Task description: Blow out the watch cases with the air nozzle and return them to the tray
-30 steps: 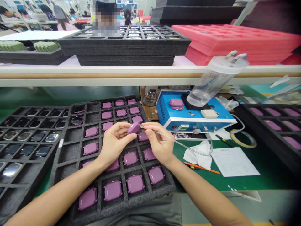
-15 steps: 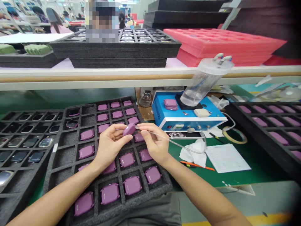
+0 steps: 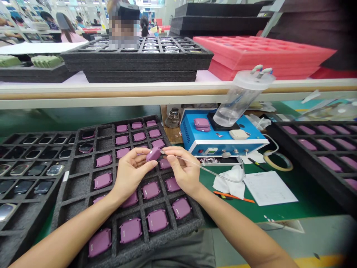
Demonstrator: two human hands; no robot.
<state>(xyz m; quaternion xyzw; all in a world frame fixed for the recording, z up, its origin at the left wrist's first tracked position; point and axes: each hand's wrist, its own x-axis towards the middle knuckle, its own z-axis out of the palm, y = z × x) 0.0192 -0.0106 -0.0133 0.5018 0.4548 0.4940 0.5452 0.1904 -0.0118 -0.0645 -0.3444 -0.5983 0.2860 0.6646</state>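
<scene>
My left hand [image 3: 128,173] is closed on a purple watch case [image 3: 153,153], held on edge between thumb and fingers above the black foam tray [image 3: 74,201]. My right hand [image 3: 184,172] pinches the end of a thin clear tube [image 3: 220,175]. The tube's small tip touches or nearly touches the case's right edge; I cannot tell which. Several more purple watch cases [image 3: 131,230] lie in the tray's compartments under my hands. From my right hand the tube loops back towards the front of a blue box-shaped machine [image 3: 223,134].
A clear cylinder [image 3: 237,100] leans on the machine beside stacked purple cases [image 3: 202,124]. White tissue [image 3: 231,180], a paper sheet [image 3: 270,188] and a tape roll [image 3: 278,160] lie to the right. Other foam trays flank both sides. A shelf [image 3: 156,90] crosses ahead; a person is behind it.
Both hands, the watch case and the tube keep nearly the same position. The view has shifted very slightly, and the person behind the shelf has moved a little to the right.
</scene>
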